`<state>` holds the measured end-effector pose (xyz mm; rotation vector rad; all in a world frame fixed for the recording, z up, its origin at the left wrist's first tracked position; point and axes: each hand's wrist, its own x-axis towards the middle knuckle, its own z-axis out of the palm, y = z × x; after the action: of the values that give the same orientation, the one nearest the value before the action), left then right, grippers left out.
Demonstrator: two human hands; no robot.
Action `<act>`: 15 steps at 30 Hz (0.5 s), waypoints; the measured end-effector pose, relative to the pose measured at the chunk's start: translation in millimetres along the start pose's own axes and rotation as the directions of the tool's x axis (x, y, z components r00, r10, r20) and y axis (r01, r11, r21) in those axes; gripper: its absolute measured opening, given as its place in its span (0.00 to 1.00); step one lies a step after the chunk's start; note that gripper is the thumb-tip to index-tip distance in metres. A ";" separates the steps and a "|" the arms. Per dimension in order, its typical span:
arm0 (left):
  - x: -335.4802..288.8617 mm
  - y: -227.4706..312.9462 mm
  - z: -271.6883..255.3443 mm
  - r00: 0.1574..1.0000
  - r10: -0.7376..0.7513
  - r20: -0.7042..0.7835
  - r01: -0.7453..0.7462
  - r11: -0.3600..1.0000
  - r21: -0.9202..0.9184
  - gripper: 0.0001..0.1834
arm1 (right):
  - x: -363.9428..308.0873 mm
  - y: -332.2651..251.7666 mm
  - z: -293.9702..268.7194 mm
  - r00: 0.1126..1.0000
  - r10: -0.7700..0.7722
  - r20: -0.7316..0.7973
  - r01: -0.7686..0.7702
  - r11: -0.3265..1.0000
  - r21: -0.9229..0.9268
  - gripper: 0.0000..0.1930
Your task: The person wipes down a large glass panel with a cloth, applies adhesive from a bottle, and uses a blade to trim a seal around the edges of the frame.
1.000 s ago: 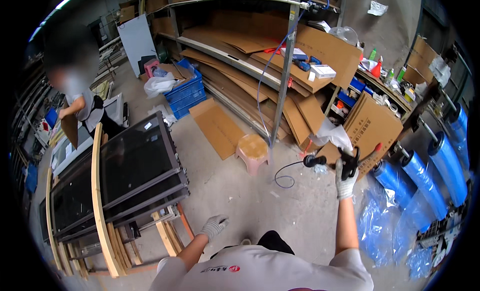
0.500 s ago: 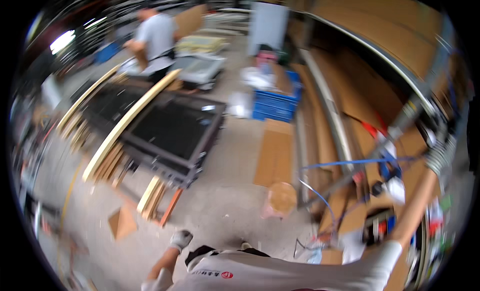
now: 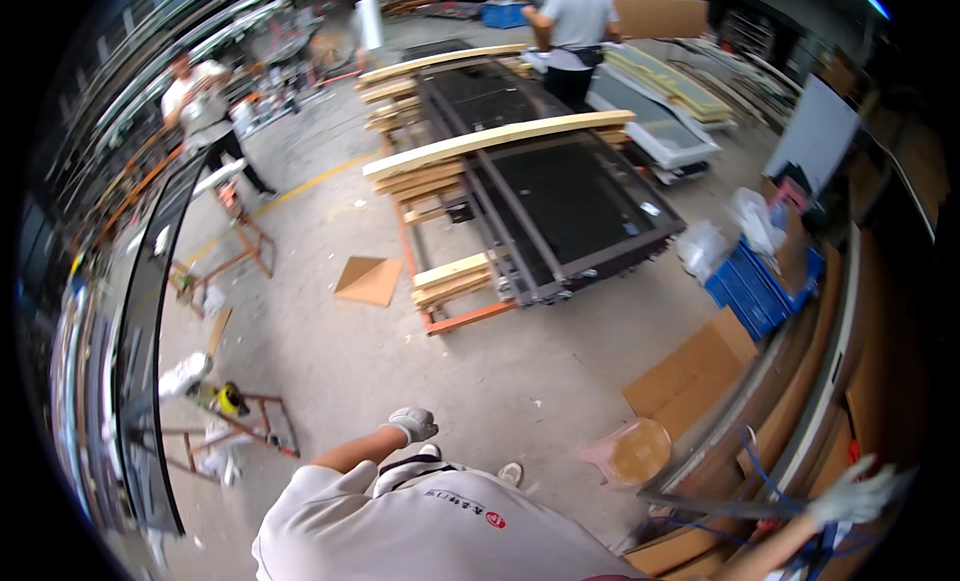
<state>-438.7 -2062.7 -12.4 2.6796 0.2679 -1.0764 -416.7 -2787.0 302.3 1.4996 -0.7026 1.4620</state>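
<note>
Two gloved hands are being held well apart. The right hand (image 3: 855, 496) is reaching over the shelving's metal upright (image 3: 715, 503) and blue hose (image 3: 765, 471) at lower right; its fingers are spreading wide, nothing is showing in its grasp, and blur is hiding whether it is touching either. The left hand (image 3: 413, 424) is hanging above the floor (image 3: 520, 366), fingers curling loosely around nothing visible; how far they are closing cannot be told.

On the right, the shelving's long pale edge (image 3: 840, 351) is bounding the walking room. A pink stool (image 3: 640, 453) is standing near the upright, narrowing passage. Beyond it, a cardboard sheet (image 3: 690, 376) is lying flat, its far end pointing toward a blue crate (image 3: 750, 296).

A broad strip of floor is running ahead to an orange frame (image 3: 470, 318). Dark framed panels (image 3: 570, 201) are filling the middle, a timber length (image 3: 500, 141) lying across them and projecting past their left edge. Folded cardboard (image 3: 368, 281) is lying left of the frame. At far left, a tall dark panel (image 3: 140, 331) and a low trestle (image 3: 288, 426) are obstructing that side. One co-worker (image 3: 575, 26) is standing behind the panels, another (image 3: 205, 106) at upper left.
</note>
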 end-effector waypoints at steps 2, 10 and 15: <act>-25.7 -4.7 -0.8 0.999 -0.028 -0.019 0.026 0.997 -0.072 0.22 | -92.1 -110.2 -71.1 0.967 -0.121 0.225 0.036 0.937 0.349 0.22; -79.5 -110.5 20.8 0.979 -0.158 -0.127 0.111 0.942 -0.318 0.22 | -255.7 -314.8 -494.6 0.202 -0.972 -0.119 -0.660 -0.225 0.717 0.18; -106.3 -218.1 72.6 0.933 -0.339 -0.125 0.230 0.824 -0.518 0.20 | -222.8 -366.9 -587.7 0.187 -0.906 -0.381 -0.584 -0.414 0.698 0.19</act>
<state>-617.9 -1884.0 -22.4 2.3148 0.8869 -0.6599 -397.6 -2151.5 -51.7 3.3124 1.5099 -0.5710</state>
